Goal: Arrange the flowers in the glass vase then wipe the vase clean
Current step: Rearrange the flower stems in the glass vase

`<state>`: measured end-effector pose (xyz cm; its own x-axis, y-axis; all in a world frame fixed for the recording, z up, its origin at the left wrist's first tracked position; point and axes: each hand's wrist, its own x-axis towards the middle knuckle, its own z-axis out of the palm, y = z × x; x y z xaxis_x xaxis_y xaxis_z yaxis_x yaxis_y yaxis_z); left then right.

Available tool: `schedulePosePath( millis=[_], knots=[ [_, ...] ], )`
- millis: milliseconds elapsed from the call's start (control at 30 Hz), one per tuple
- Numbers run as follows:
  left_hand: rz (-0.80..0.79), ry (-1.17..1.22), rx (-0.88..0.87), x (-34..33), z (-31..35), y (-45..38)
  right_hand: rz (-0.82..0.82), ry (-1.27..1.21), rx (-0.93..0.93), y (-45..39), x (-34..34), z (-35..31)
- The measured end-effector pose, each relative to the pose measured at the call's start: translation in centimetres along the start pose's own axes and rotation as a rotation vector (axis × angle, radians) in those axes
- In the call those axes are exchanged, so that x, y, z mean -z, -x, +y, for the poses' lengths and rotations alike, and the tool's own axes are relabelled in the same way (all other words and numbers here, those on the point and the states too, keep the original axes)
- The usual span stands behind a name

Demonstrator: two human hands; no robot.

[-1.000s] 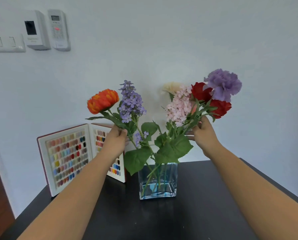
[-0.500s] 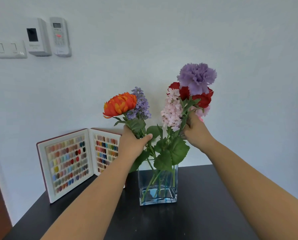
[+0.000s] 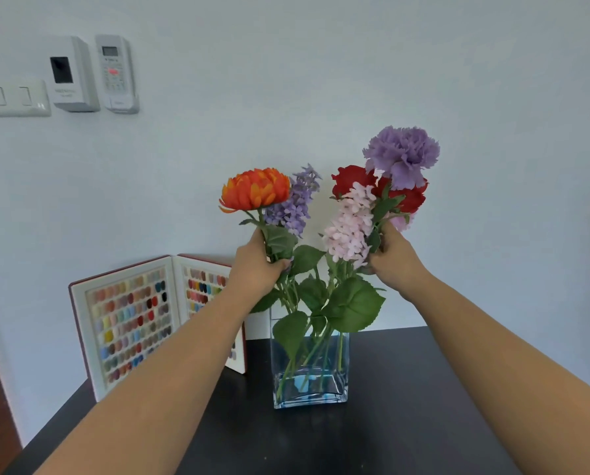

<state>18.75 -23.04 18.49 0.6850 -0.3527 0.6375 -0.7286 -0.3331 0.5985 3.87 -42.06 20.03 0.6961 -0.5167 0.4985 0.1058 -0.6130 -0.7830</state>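
Note:
A rectangular glass vase (image 3: 310, 389) with a little water stands on the black table (image 3: 389, 423). Several flower stems rest in it. My left hand (image 3: 257, 270) grips the stems of the orange flower (image 3: 256, 189) and the lilac sprig (image 3: 295, 204) above the vase's left side. My right hand (image 3: 394, 258) grips the stems of the red flowers (image 3: 355, 178), the purple carnation (image 3: 402, 156) and the pale pink cluster (image 3: 350, 228) on the right. Large green leaves (image 3: 353, 305) hang over the vase rim.
An open sample book of coloured nail tips (image 3: 132, 323) leans against the white wall behind the vase's left side. Wall switches (image 3: 17, 97) and two white wall units (image 3: 94, 73) are mounted at upper left. The table's left edge drops to a wooden floor.
Both bunches have come in from a wide spread toward the middle and stand more upright. My hands now sit closer together above the vase.

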Motion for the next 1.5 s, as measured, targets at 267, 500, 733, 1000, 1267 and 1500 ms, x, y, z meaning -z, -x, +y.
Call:
schedulePosePath(
  millis=[267,500,733,1000,1267,1500],
  knots=[
    [-0.185,-0.002,-0.017,2.7,-0.3,-1.9,-0.004,-0.118,-0.104,-0.5,0.1,1.4],
    [-0.221,0.026,0.020,2.9,-1.7,-1.5,-0.027,-0.253,-0.228,0.6,-0.5,3.9],
    [-0.190,0.153,0.067,3.1,-2.9,-0.3,0.017,-0.250,-0.284,3.1,-0.6,4.5],
    [-0.252,0.255,0.135,3.4,-4.5,0.9,0.013,0.172,-0.391,8.7,-0.7,4.2],
    [-0.273,0.154,0.183,4.4,-4.7,1.6,0.137,0.269,0.203,10.6,-5.5,-2.0],
    [-0.391,0.280,0.294,5.6,-4.8,2.4,-0.094,0.463,0.260,1.8,-11.6,-7.6]
  ],
)
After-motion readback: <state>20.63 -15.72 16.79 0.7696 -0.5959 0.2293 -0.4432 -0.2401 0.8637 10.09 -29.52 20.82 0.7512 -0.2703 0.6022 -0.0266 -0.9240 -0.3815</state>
